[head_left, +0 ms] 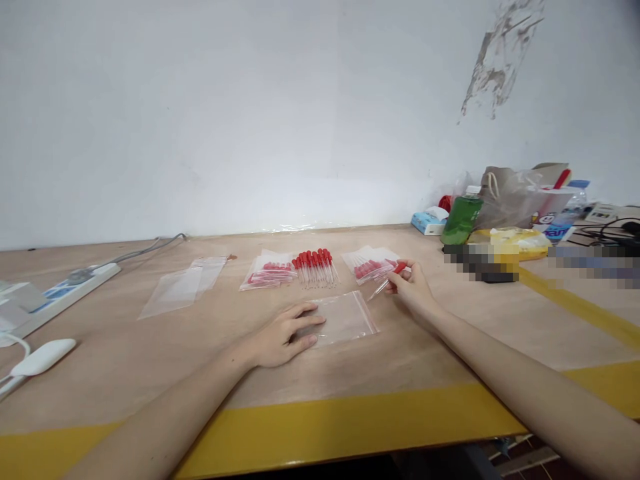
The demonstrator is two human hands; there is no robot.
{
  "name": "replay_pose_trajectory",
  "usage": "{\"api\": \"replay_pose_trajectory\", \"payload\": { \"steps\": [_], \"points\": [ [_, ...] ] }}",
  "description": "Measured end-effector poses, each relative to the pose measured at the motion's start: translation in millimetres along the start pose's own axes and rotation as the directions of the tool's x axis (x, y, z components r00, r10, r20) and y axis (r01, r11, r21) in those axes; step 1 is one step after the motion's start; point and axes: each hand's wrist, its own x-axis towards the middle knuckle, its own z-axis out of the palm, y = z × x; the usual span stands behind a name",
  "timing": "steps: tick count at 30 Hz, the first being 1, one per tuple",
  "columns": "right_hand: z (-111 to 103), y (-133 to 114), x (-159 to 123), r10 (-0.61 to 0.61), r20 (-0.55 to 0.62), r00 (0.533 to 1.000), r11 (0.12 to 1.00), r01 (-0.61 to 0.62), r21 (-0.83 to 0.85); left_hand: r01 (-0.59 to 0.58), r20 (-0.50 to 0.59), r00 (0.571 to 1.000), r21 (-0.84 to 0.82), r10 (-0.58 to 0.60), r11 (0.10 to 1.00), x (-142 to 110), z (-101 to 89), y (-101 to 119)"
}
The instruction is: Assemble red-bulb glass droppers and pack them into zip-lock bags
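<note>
Fingers spread, my left hand (pixel 289 335) rests on the left end of a clear zip bag (pixel 345 320) lying flat on the table. My right hand (pixel 411 288) pinches a dropper (pixel 383 287) with a red bulb and a clear tip that points down and left, just beyond the bag's zip edge. Behind the bag lies a row of loose red-bulbed droppers (pixel 316 261), bulbs toward the wall. Filled bags of droppers (pixel 270 270) lie to their left, and another stack of filled bags (pixel 367 263) lies to their right, near my right hand.
Flat unfilled bags (pixel 183 285) lie at the left, by a white power strip (pixel 75 293) with a grey cable. At the back right stand a green bottle (pixel 461 219), a tissue pack (pixel 427 222) and plastic bags. Yellow tape (pixel 350 430) runs along the table's front edge.
</note>
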Motion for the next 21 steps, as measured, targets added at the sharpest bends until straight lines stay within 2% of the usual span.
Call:
{"api": "replay_pose_trajectory", "payload": {
  "steps": [4, 7, 9, 11, 12, 14, 16, 18, 21],
  "points": [
    [9, -1, -7, 0.053, 0.025, 0.998, 0.997, -0.055, 0.059, 0.003, -0.003, 1.000, -0.003, -0.003, 1.000, 0, 0.0, -1],
    [15, -3, -13, 0.172, 0.096, 0.980, 0.973, -0.184, 0.139, 0.002, -0.002, 1.000, 0.011, -0.002, 1.000, 1, -0.7, 1],
    [13, -5, -15, 0.269, 0.206, 0.941, 0.937, -0.305, 0.171, 0.002, -0.003, 1.000, 0.020, -0.002, 1.000, 1, -1.5, 3],
    [7, -8, -15, 0.331, 0.363, 0.871, 0.913, -0.393, 0.112, 0.008, -0.012, 1.000, 0.028, -0.008, 1.000, 1, -2.2, 4],
    [3, -9, -14, 0.338, 0.451, 0.826, 0.915, -0.400, 0.047, 0.012, -0.016, 1.000, 0.032, -0.012, 0.999, 1, -2.5, 5],
    [-6, -12, -12, 0.310, 0.604, 0.734, 0.944, -0.313, -0.104, 0.018, -0.024, 1.000, 0.037, -0.018, 0.999, 1, -2.6, 5],
    [-11, -15, -12, 0.247, 0.687, 0.684, 0.969, -0.155, -0.194, 0.025, -0.021, 0.999, 0.037, -0.024, 0.999, 0, -2.2, 4],
    [-9, -17, -13, 0.163, 0.709, 0.686, 0.979, -0.027, -0.200, 0.029, -0.016, 0.999, 0.038, -0.028, 0.999, 0, -1.6, 3],
    [0, -18, -17, 0.063, 0.715, 0.697, 0.986, 0.068, -0.153, 0.028, -0.015, 1.000, 0.046, -0.028, 0.999, 1, -0.9, 1]
  ]
}}
